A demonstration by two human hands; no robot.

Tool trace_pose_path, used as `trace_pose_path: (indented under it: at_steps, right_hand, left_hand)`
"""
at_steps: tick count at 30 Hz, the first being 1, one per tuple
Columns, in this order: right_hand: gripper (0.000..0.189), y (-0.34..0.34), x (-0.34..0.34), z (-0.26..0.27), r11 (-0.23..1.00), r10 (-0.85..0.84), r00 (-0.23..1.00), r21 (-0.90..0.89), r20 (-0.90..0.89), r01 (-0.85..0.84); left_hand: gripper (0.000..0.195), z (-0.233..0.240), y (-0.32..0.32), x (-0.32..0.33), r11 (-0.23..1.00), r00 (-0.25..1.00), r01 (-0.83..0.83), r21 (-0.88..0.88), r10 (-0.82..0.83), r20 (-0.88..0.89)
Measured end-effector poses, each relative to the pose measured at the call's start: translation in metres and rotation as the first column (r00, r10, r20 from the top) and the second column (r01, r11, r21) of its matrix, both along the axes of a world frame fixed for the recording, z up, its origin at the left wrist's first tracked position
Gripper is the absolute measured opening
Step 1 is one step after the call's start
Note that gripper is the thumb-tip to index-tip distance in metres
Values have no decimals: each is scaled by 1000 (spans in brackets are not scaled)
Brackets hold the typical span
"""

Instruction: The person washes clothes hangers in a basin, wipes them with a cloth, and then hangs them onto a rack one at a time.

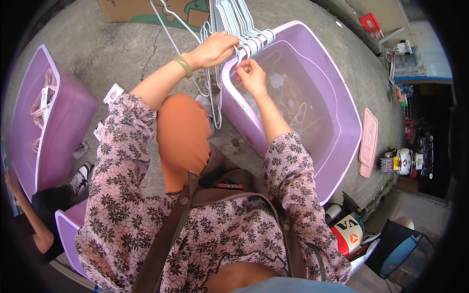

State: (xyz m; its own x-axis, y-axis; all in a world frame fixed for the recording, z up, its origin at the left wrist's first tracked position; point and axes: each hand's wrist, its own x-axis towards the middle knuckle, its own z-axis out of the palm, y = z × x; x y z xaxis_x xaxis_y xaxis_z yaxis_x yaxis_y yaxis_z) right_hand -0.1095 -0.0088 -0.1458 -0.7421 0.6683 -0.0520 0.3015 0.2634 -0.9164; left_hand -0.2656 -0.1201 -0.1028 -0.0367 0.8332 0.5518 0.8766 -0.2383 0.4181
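Observation:
Pale blue clothes hangers (pixel 234 22) hang in a dense row by their hooks over the rim at the near-left corner of a purple plastic tub (pixel 340 143). My left hand (pixel 214 49), with a bangle at the wrist, curls over hangers at the end of this row. Thumb and fingertips of my right hand (pixel 253 77) pinch a hanger hook just inside the rim. Below my left hand, a few hanger frames dangle outside the tub. Cloudy water (pixel 311 99) fills part of the tub, and several hangers (pixel 302 115) lie blurred under its surface.
At left stands another purple tub (pixel 73 106) holding pinkish hangers (pixel 45 91). Another person's arm (pixel 34 219) and sneaker (pixel 81 177) show beside it. A printed cardboard box (pixel 146 11) is ahead. A pink lid (pixel 368 143) lies right; a scooter (pixel 405 161) stands beyond.

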Motion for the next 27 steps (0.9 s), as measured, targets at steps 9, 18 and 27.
trace_pose_path:
  at_steps: [9,18,27]
  right_hand:
    - [19,-5,8,11,992,100,986,-89,132,-89]
    - [18,6,32,7,990,91,985,-124,144,-74]
    - [18,22,77,32,995,91,980,-52,177,-83]
  left_hand:
    - [25,-25,6,7,994,996,24,-105,-15,84]
    - [48,-46,3,2,932,720,133,-337,143,679]
    - [75,-33,4,-7,766,798,3,-643,386,463]
